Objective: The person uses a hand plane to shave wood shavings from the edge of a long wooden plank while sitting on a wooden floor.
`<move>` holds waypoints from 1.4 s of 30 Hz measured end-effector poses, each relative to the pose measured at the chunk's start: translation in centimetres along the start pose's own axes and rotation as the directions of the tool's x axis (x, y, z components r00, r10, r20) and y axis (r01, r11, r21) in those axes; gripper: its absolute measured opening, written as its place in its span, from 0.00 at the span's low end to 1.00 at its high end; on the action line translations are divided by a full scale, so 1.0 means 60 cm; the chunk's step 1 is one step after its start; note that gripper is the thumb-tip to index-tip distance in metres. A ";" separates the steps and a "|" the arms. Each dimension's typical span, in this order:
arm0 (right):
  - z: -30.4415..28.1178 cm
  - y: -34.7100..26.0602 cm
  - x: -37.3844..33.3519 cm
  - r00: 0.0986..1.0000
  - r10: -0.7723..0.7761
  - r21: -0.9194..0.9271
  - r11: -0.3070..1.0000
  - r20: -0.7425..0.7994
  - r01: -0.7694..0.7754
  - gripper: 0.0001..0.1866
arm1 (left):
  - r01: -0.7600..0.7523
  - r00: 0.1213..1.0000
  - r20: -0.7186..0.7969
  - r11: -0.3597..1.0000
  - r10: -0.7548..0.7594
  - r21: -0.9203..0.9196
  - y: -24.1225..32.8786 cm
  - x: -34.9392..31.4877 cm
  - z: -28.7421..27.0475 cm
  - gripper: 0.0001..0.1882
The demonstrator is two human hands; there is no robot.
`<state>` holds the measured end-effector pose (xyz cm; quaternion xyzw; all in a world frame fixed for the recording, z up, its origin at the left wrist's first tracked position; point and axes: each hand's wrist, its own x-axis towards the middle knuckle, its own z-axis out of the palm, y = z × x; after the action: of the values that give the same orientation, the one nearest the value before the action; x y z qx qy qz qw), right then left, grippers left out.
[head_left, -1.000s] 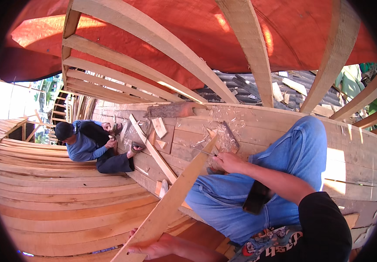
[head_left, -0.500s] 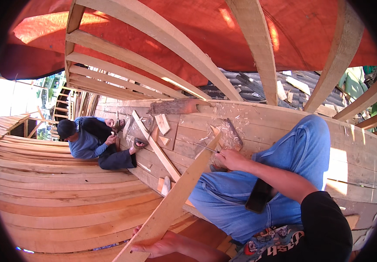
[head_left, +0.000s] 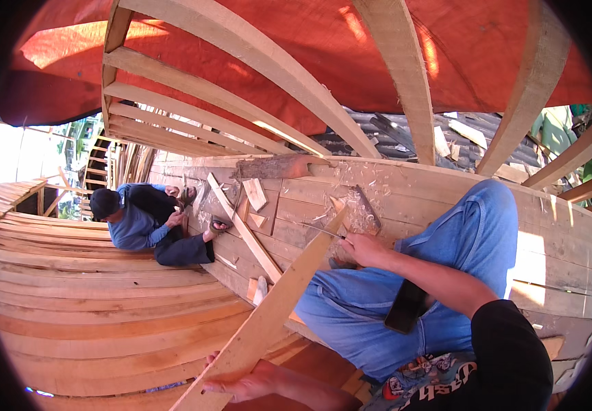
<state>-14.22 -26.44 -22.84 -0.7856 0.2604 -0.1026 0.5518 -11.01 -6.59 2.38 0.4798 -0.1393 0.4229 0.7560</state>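
Observation:
A long tapering wooden plank (head_left: 283, 296) slants across the space in front of me, its narrow tip pointing away among the shavings. Low down, my left hand (head_left: 255, 383) is closed around the plank's wide near part, fingers on one side and thumb on the other. Close to the far tip, my right hand (head_left: 364, 249) grips a knife (head_left: 322, 230) by its handle. The thin blade reaches left across the plank near that tip; whether it bites into the wood I cannot tell.
Wood shavings (head_left: 361, 216) and offcuts (head_left: 255, 195) litter the plank deck (head_left: 405, 185). A long batten (head_left: 244, 229) lies beyond my plank. At left a person in blue (head_left: 135, 216) sits on the boards. Curved ribs (head_left: 405, 75) rise before a red tarp (head_left: 296, 41). A dark phone (head_left: 405, 308) rests on my lap.
The plank and my left hand have shifted slightly left. My right hand and the knife have moved only a little, staying near the plank's tip.

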 end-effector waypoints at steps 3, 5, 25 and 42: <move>0.010 0.030 0.011 0.998 0.000 -0.034 0.999 -0.066 -0.002 0.22 | 0.055 0.998 -0.016 0.998 -0.055 -0.013 0.004 -0.006 0.004 0.22; 0.001 0.049 0.019 0.996 0.082 -0.045 0.996 -0.041 -0.084 0.22 | 0.047 0.999 -0.012 0.999 -0.047 0.005 0.006 -0.006 0.010 0.22; 0.017 0.020 0.006 0.997 0.075 0.010 0.997 0.007 -0.075 0.22 | 0.024 0.999 -0.042 0.997 -0.021 0.068 0.002 0.006 -0.002 0.22; 0.035 0.021 0.004 0.999 -0.034 0.040 0.999 0.028 0.033 0.22 | -0.007 0.999 -0.043 0.995 0.012 0.096 -0.001 0.016 -0.002 0.25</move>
<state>-13.43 -25.18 -24.84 -0.7802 0.2372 -0.1057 0.5690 -10.42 -6.01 2.90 0.5054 -0.1048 0.4430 0.7330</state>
